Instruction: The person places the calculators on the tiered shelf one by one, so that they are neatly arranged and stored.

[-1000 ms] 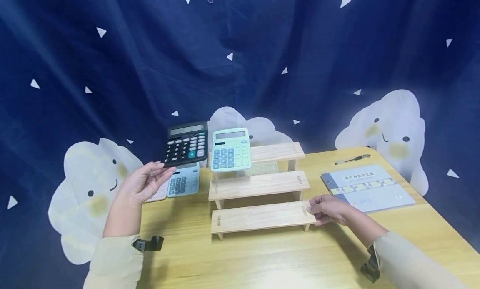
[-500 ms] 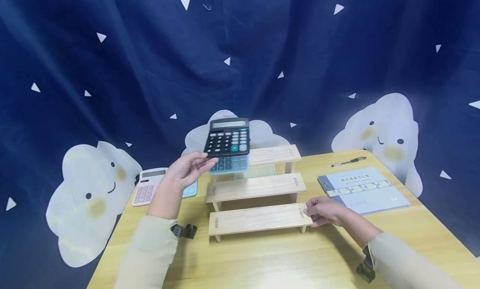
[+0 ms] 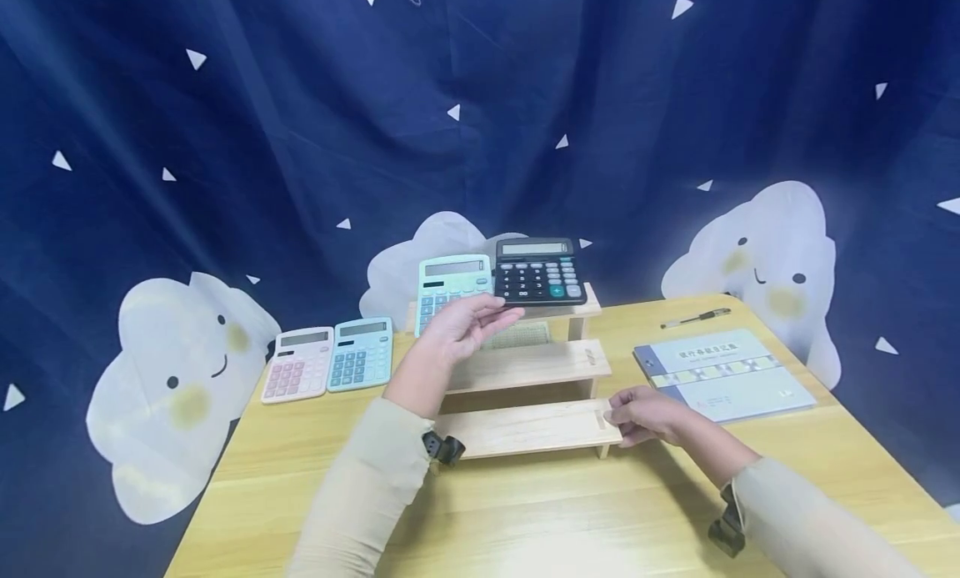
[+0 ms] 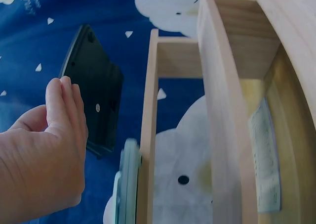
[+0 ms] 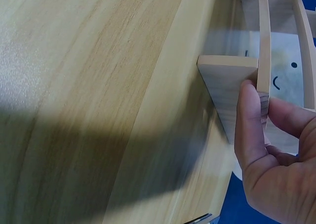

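Black desk calculator (image 3: 540,271): held up near the centre of the frame, keys and display facing the viewer, over the right part of the top board of a three-tier wooden stand (image 3: 525,428). The left wrist view shows a gap between calculator and board.

Left hand (image 3: 467,326): at the calculator's lower left corner, below and left of its body. Pinch grip, thumb toward the key side, fingers close together and nearly straight against the back.

Right hand (image 3: 647,414): lower right of centre, well apart from the calculator. Thumb and fingers close on the right end of the stand's lowest board, one on each face in the right wrist view.

Mint-green calculator (image 3: 450,288): on the top board, just left of the black one; its lower right part is hidden by the left hand.

Left of frame, on the wood-grain counter (image 3: 262,478): pink calculator (image 3: 298,365) and light-blue calculator (image 3: 360,354), side by side. Right of frame: grey-blue ledger (image 3: 723,376) lying near the right hand, pen (image 3: 696,318) above it. Printed sheet (image 3: 517,334) visible between the upper boards. Backdrop: dark blue curtain (image 3: 480,77) with white triangles and smiling clouds.
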`<action>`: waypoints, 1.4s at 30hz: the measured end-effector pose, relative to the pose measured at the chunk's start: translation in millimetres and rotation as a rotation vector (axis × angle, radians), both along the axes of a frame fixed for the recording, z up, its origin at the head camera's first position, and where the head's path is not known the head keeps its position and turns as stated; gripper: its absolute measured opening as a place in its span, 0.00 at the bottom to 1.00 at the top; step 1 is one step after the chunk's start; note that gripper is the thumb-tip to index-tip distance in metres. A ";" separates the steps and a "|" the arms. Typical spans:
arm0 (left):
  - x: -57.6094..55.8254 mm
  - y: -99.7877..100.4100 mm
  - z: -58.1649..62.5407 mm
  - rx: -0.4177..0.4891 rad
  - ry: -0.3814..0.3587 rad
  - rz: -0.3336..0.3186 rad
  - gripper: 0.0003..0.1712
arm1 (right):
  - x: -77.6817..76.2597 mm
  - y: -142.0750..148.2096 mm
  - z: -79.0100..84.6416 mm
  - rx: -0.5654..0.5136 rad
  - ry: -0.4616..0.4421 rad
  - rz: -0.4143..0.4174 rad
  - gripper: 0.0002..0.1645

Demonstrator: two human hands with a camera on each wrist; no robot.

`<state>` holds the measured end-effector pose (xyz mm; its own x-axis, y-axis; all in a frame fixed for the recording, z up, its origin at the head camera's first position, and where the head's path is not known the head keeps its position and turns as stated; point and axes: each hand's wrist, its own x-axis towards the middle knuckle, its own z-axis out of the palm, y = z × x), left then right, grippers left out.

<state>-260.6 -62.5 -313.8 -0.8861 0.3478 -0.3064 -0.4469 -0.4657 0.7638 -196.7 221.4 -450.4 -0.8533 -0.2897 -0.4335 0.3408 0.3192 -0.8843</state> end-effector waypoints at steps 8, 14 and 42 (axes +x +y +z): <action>-4.6 22.1 -3.9 -0.007 -0.009 0.040 0.19 | -2.8 1.0 4.9 -0.009 -0.004 -0.002 0.14; -6.6 36.8 -4.9 -0.034 -0.027 0.022 0.27 | -2.8 2.1 2.8 -0.019 -0.010 0.008 0.11; 10.4 59.7 -32.9 -0.366 0.075 0.179 0.28 | -1.3 3.0 -5.5 -0.030 0.001 0.020 0.14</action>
